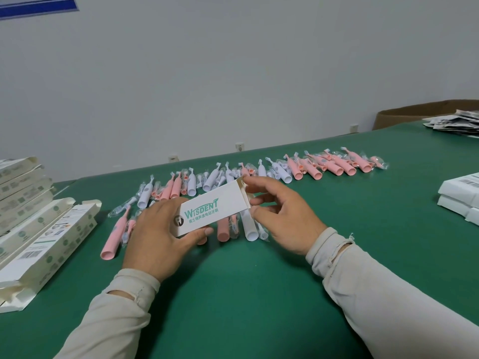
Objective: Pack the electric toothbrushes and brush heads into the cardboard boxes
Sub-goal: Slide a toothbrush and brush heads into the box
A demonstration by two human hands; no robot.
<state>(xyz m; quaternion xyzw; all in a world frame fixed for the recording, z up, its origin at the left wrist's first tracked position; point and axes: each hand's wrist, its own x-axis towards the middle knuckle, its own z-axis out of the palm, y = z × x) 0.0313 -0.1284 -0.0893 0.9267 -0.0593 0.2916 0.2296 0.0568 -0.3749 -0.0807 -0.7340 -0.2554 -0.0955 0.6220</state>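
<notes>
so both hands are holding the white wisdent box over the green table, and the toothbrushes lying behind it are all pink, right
Not quite. In the head view both the left hand and the right hand do hold the white Wisdent box over the green table, but the toothbrushes are not all pink: white ones lie mixed with pink ones.

Bright, even, diffuse indoor light; only soft shadows under the hands [166, 237] and sleeves on the desk [259, 294]. No glare. Wide-angle bending curves the desk's far edge; slight softness toward frame corners
</notes>
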